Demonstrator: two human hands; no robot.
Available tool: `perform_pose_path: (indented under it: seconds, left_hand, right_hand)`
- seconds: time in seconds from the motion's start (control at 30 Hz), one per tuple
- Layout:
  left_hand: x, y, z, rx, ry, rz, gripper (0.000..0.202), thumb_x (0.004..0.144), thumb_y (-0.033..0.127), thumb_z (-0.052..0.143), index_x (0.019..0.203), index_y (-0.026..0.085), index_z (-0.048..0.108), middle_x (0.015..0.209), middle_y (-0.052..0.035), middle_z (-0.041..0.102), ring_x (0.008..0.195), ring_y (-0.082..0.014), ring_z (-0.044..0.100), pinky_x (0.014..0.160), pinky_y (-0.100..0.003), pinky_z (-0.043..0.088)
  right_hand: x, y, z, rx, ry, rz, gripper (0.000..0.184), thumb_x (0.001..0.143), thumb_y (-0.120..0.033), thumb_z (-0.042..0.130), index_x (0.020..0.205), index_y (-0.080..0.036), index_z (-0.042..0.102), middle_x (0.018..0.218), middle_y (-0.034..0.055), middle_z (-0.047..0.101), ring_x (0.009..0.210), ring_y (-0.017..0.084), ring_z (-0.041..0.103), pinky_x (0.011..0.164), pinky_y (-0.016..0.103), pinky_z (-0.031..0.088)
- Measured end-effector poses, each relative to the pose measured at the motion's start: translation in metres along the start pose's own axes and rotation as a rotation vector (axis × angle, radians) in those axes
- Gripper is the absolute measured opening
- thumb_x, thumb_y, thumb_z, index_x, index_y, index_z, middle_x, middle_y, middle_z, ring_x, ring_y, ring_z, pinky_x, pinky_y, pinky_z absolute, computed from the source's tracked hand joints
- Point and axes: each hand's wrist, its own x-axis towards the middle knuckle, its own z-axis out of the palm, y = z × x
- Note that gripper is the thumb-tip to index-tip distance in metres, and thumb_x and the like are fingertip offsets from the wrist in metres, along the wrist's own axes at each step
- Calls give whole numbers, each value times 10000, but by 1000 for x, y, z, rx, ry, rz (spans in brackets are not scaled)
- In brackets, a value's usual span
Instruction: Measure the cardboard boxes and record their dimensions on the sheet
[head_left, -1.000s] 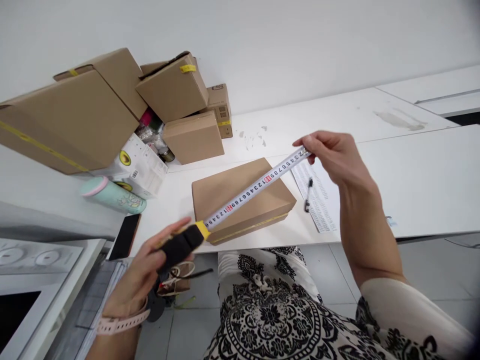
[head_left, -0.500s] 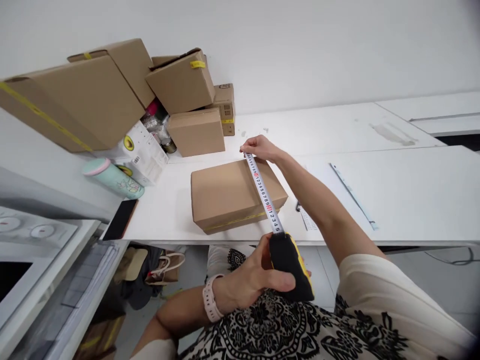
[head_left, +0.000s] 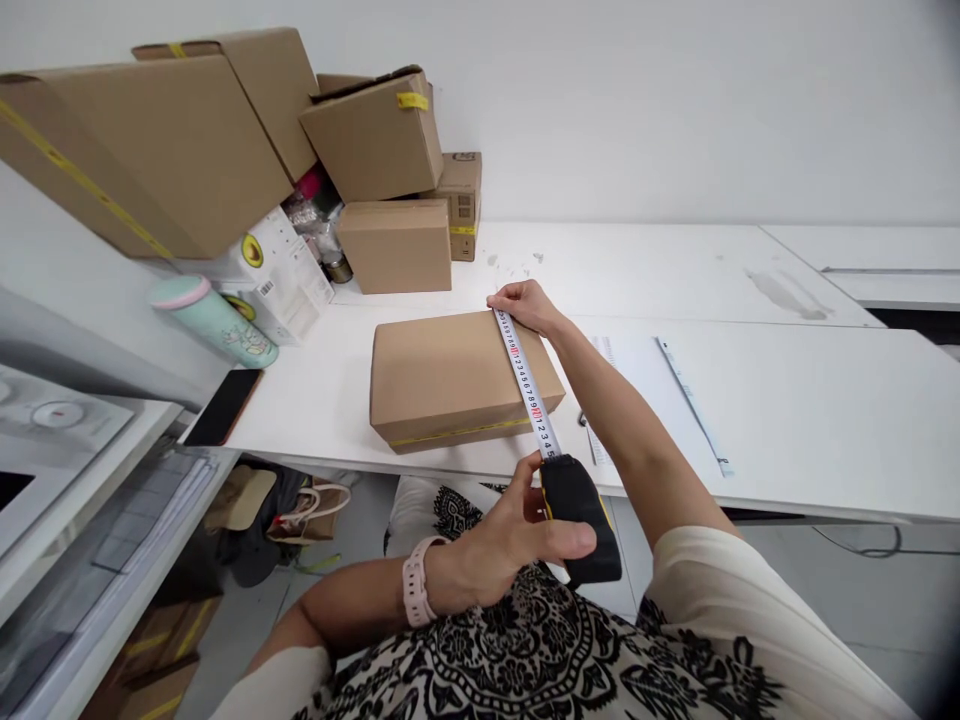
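A flat brown cardboard box (head_left: 450,375) lies on the white table (head_left: 787,400) near its front edge. My left hand (head_left: 502,545) grips the black and yellow case of a tape measure (head_left: 577,505) below the table edge. The white tape blade (head_left: 527,385) runs from the case across the box's right end to its far edge. There my right hand (head_left: 525,303) pinches the blade's tip against the box's far right corner.
A heap of cardboard boxes (head_left: 225,130) fills the back left, with a white printed package (head_left: 277,270) and a mint bottle (head_left: 214,322) beside it. A black phone (head_left: 225,405) lies at the table's left edge. Paper sheets (head_left: 637,375) and a pen lie right of the box.
The tape swung from lying lengthwise over the box to crossing its right end. My left hand moved the case from the left to below the table edge; my right hand went to the far corner.
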Motion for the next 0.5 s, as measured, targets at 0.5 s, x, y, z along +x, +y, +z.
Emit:
perform_pose_path:
  seconds: [0.5]
  left_hand:
    - [-2, -5, 3, -1, -42, -62, 889, 541, 320, 976, 1273, 280, 473, 1015, -34, 606, 1013, -275, 670, 957, -518, 491]
  right_hand:
    - [-13, -1, 0, 26, -96, 45, 496, 682, -617, 857, 599, -191, 618, 594, 0, 566, 577, 113, 450, 571, 296, 371]
